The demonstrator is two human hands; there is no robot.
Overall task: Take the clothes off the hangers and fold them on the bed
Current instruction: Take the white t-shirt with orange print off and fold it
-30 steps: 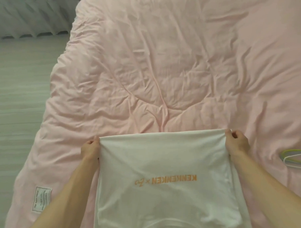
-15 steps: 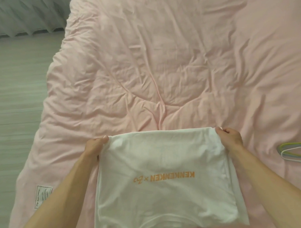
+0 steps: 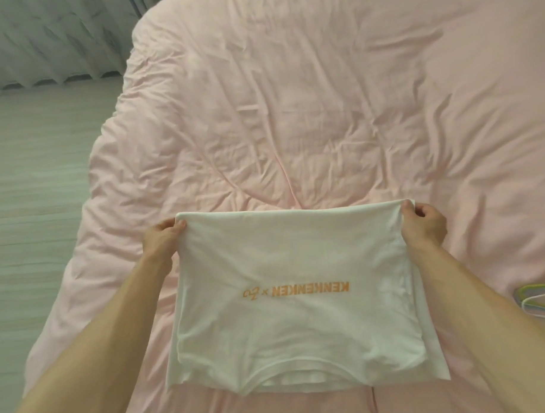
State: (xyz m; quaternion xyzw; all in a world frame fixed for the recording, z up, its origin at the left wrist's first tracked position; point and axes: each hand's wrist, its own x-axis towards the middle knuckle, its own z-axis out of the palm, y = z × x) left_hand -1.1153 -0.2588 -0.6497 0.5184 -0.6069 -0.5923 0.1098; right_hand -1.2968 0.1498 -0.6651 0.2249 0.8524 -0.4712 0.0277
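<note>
A white T-shirt (image 3: pixel 294 323) with orange lettering lies folded on the pink bed (image 3: pixel 292 113), collar end toward me. My left hand (image 3: pixel 161 241) pinches its far left corner. At the far right corner my right hand (image 3: pixel 423 225) pinches the fold. The far edge is stretched taut between both hands, slightly raised off the duvet. A lower layer of the shirt sticks out along the right side and near edge.
Thin plastic hangers (image 3: pixel 540 299), green and white, lie on the duvet at the right edge of view. Grey floor (image 3: pixel 32 183) runs along the left of the bed, with a grey curtain (image 3: pixel 49 38) at the far left.
Both hands, still pinching the far corners, have drawn the folded edge a little toward me and pulled it straighter. The view has shifted slightly.
</note>
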